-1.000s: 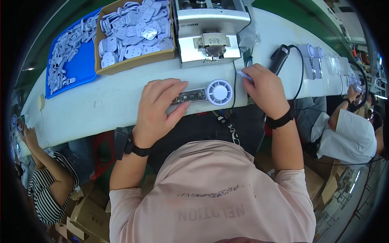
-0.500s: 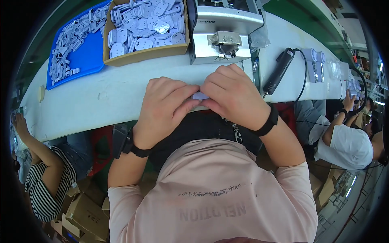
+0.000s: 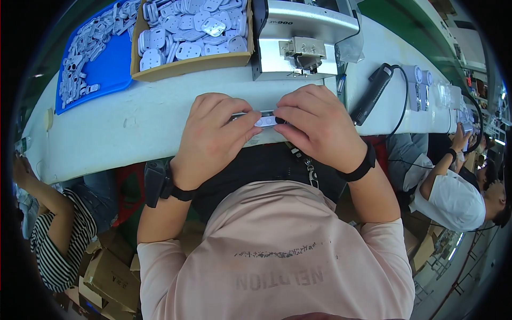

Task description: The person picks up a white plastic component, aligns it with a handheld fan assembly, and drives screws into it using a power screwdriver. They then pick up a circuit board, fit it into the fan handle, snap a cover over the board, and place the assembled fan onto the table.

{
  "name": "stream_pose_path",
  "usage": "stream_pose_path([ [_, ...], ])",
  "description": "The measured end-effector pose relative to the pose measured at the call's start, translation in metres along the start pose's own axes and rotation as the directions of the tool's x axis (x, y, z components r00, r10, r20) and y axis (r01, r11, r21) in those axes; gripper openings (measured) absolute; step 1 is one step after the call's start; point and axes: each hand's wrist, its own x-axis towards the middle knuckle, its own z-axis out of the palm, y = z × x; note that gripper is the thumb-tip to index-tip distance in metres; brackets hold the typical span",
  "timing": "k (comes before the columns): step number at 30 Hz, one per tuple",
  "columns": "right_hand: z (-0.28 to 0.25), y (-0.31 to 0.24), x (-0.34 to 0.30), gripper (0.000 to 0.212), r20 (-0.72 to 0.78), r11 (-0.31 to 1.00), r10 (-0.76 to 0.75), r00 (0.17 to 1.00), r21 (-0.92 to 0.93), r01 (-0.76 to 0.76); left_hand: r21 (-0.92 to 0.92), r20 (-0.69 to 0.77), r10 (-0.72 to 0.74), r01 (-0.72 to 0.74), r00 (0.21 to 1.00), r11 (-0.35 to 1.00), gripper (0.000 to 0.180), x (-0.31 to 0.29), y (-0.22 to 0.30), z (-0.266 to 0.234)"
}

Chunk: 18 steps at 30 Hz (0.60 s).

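Note:
Above the near edge of the table, a slim pale-lavender plastic piece (image 3: 265, 121) is stretched between my hands, showing round marks on its face and a dark part toward its right end. My left hand (image 3: 212, 130) is closed on its left end, thumb and fingers pinching. On the other end my right hand (image 3: 319, 121) closes with thumb and fingertips. Fingers hide both ends, so its full shape cannot be made out. Straight ahead, beyond my right hand, stands a silver bench machine (image 3: 304, 32) with a metal fixture (image 3: 306, 52) on its front.
A cardboard box (image 3: 192, 68) of flat lavender plastic parts stands beyond my left hand, beside a blue tray (image 3: 109, 66) of smaller pieces. A black corded hand tool (image 3: 372, 93) lies right, near upright lavender devices (image 3: 416, 88). People sit at both sides.
My hands have moved slightly apart, and more of the lavender piece shows between them. My fingertips have shifted outward along it. The view has tilted a little.

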Motion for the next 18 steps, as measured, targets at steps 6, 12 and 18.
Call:
stream_pose_path([
  [6, -0.0003, 0.0017, -0.0015, 0.027, 0.034, 1.0, 0.007, 0.999, -0.03, -0.006, 0.025, 0.018, 0.004, -0.005, 1.0, 1.0, 0.029, 0.0023, 0.0011, -0.0001],
  [12, -0.0007, 0.0032, -0.0036, 0.027, 0.05, 0.997, -0.045, 0.998, -0.056, 0.048, 0.035, 0.017, 0.041, -0.042, 0.999, 0.999, 0.031, 0.0012, 0.0016, 0.0036],
  [18, -0.0004, 0.0032, -0.0028, 0.026, 0.072, 0.999, -0.018, 0.997, -0.031, 0.02, 0.033, 0.037, 0.059, -0.06, 0.998, 0.998, 0.032, 0.0022, -0.0015, 0.003],
])
